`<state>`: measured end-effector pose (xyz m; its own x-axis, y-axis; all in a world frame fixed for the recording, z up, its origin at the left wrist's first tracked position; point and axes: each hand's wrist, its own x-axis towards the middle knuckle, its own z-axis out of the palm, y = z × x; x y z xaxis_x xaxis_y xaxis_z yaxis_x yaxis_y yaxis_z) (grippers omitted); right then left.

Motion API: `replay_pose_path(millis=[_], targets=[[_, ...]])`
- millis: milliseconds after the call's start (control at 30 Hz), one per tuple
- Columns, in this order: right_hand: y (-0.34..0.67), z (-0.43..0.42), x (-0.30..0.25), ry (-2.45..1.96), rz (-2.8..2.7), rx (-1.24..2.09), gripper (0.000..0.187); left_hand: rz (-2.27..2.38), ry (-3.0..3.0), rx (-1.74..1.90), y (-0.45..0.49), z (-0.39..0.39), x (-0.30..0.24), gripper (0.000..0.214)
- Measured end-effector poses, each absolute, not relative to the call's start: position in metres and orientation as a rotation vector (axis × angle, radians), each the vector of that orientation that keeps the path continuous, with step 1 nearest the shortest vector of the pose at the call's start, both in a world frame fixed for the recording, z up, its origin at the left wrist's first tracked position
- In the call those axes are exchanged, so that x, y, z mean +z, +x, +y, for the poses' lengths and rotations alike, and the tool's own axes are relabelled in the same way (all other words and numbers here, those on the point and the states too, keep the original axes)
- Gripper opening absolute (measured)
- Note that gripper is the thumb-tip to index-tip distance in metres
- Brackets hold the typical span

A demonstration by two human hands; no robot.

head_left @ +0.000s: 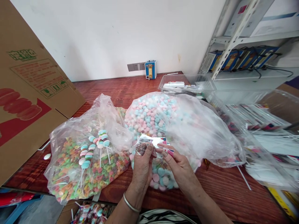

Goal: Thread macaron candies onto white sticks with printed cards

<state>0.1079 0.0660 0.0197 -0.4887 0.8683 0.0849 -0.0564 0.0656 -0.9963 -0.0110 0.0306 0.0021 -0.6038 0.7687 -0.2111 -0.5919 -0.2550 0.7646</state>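
In front of the big clear bag of pink, blue and white marshmallows (151,115), both my hands hold a small clear printed packaging bag (158,140). My left hand (141,171) pinches its left part, where dark print shows. My right hand (178,165) is closed on its right end, where pink and blue print shows. Whether anything is inside the packaging bag I cannot tell. To the left, several marshmallow sticks (86,155) lie on a clear bag of colourful ring-shaped cereal (67,168).
A large cardboard box (35,71) stands at the left. Plastic bins (271,146) with white sticks and printed wrappers line the right. Behind are a clear tray (187,85) and a blue device (150,69). Wrapped sweets (93,213) fill a box below the table's front edge.
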Motion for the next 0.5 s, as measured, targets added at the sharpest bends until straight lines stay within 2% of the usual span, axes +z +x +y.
replay_pose_path(millis=[167,267,500], targets=[[0.1136,0.0677,0.0151,-0.963,-1.651,1.417,0.034,1.190,0.300,1.922,-0.0170,0.0281,0.0041,0.027],[0.1159,0.0677,0.0149,-0.898,-1.698,1.352,0.032,1.187,0.283,1.915,-0.0176,0.0290,0.0030,0.030],[0.1143,0.0663,0.0082,-0.855,-1.567,1.527,0.027,1.069,0.274,1.811,-0.0130,0.0289,0.0062,0.026]])
